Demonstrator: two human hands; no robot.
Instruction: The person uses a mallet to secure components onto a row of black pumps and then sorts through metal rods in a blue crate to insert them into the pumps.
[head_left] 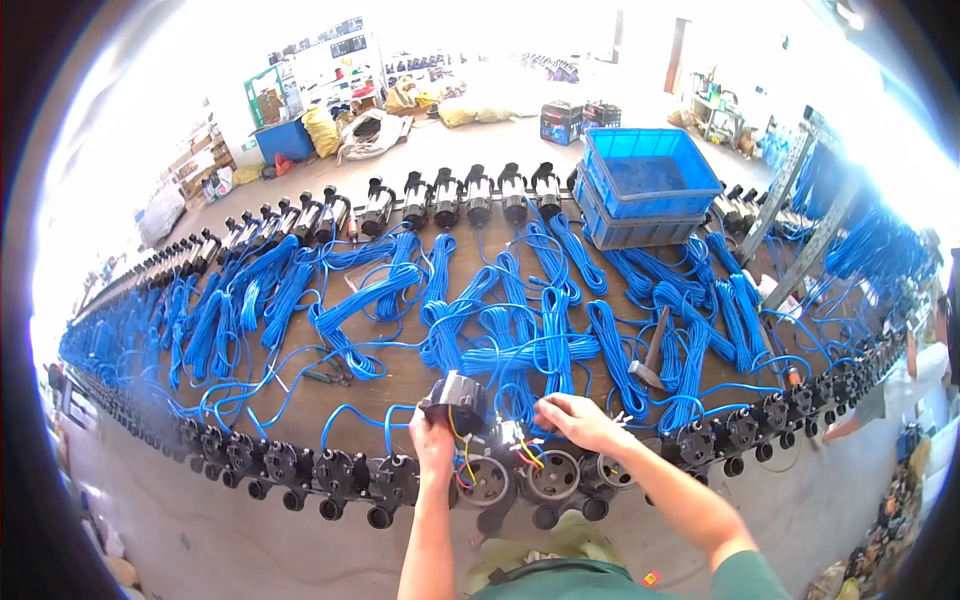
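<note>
In my left hand (432, 442) is a black plastic housing (458, 396), lifted above the near edge of the workbench, the fingers wrapped round its lower left side. Red, yellow and blue wires hang below it, by a round metal-faced pump end (487, 480). To the right, my right hand (578, 420) hovers over the bench with thumb and fingers pinched together; whatever lies between them is too small to make out. Short coloured wires (530, 456) stick up just below it, at a second open pump end (556, 478). Bundled blue cable (556, 340) lies beyond both hands.
Black-capped pumps (340, 470) line the near edge, and more with silver bodies (478, 195) stand along the far edge. Stacked blue crates (650, 215) sit at the far right. A hammer (650, 365) and pliers (328, 372) rest among the cables. Another person (915, 375) is at the right.
</note>
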